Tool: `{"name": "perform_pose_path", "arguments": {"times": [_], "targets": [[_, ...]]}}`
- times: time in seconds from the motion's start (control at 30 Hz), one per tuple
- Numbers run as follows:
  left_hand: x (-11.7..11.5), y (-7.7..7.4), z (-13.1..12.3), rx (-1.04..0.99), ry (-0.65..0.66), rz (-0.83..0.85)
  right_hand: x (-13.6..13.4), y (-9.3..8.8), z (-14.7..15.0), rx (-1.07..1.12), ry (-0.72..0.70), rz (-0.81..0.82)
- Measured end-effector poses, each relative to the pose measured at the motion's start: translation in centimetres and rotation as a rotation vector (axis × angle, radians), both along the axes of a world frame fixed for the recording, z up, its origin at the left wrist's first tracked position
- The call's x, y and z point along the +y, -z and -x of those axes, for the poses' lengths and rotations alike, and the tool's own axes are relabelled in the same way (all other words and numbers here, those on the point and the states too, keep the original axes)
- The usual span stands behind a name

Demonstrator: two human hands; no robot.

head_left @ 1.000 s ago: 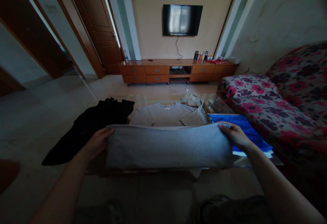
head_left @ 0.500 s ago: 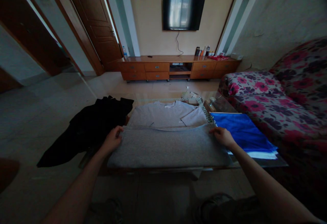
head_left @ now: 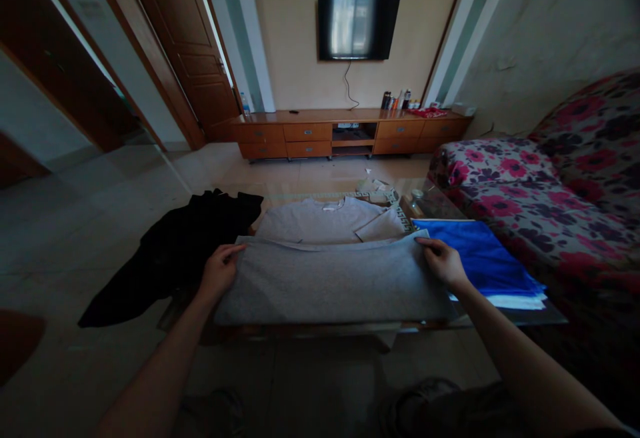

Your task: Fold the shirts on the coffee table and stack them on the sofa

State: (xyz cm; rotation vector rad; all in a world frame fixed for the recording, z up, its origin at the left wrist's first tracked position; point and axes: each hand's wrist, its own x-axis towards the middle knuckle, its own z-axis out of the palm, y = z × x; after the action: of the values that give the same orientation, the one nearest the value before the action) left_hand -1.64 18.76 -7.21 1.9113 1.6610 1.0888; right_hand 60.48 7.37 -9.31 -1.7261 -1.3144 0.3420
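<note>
A grey T-shirt (head_left: 325, 251) lies on a low glass table (head_left: 510, 317), its lower half folded up over the body. My left hand (head_left: 220, 270) pinches the left corner of the folded edge. At the right corner of that edge my right hand (head_left: 441, 261) grips the cloth. The neck and a folded sleeve of the shirt show beyond the fold.
A black garment (head_left: 175, 251) hangs off the table's left side. Folded blue cloth (head_left: 483, 261) lies on the table to the right, beside a floral sofa (head_left: 550, 191). A wooden TV cabinet (head_left: 350, 133) and a wall TV (head_left: 358, 27) stand across the tiled floor.
Both hands carried the shirt's lower edge away from me, up over its body, and laid it down flatter. The hands now rest at the fold's far corners.
</note>
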Motion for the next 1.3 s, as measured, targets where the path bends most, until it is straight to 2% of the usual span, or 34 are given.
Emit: {"name": "perform_pose_path", "arguments": {"times": [0.2,0.4,0.47,0.57,0.63,0.7,0.77,0.9,1.1,1.3], "targets": [[-0.2,0.5,-0.1,0.105,0.054,0.082,0.1,0.5,0.3,0.016,-0.012,0.194],[0.1,1.6,-0.3,0.291,0.049,0.144,0.3,0.9,0.2,-0.107,-0.062,0.186],[-0.2,1.7,-0.6,0.381,0.007,0.152,0.3,1.0,0.2,-0.158,-0.070,0.185],[-1.4,1.5,-1.6,0.493,-0.062,0.050,-0.2,0.9,1.0,-0.316,-0.003,0.117],[-2.6,1.3,-2.7,0.535,0.046,-0.036,-0.9,0.6,2.4,-0.460,0.006,0.090],[-3.8,1.3,-3.8,0.565,0.231,-0.072,-1.7,0.4,4.3,-0.580,-0.074,0.127],[-5.0,1.5,-4.7,0.599,0.344,-0.064,-2.6,0.6,6.4,-0.651,-0.148,0.200],[-6.7,2.2,-5.0,0.661,0.353,-0.033,-3.9,1.8,9.0,-0.718,-0.163,0.294],[-8.5,1.8,-3.2,0.729,0.454,-0.016,-4.9,2.5,8.4,-0.772,-0.256,0.270],[-9.4,1.5,-1.9,0.732,0.467,-0.029,-5.6,2.4,8.7,-0.800,-0.215,0.274]]}}
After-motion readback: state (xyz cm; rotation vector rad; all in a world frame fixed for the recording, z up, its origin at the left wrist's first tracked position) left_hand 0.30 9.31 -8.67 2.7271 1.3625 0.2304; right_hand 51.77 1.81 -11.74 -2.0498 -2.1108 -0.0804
